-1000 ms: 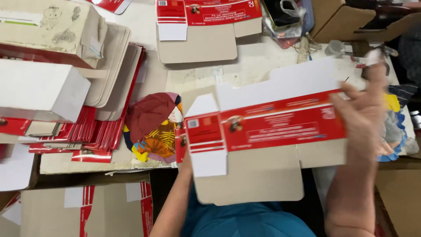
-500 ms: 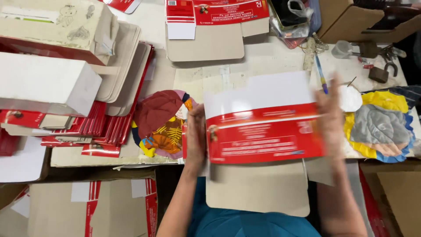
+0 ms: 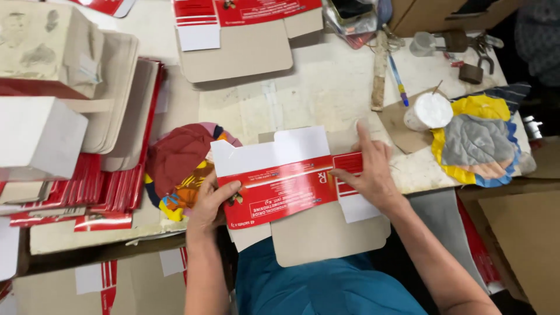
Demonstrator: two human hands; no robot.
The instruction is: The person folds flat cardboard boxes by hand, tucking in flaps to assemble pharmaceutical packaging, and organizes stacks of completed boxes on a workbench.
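Head view: left hand (image 3: 211,201) pinches carton blank (image 3: 280,186) at bench (image 3: 326,87) front edge; right hand (image 3: 370,172) presses it, fingers spread.

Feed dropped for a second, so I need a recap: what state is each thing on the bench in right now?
Red-and-white printed carton blank: partly folded, held at both ends.
Left hand: gripping the blank's left end.
Right hand: pressing flat on its right end.
Second carton blank: lying flat, unfolded.
Stack of red carton blanks: flat, piled.
White plain box: assembled, closed.
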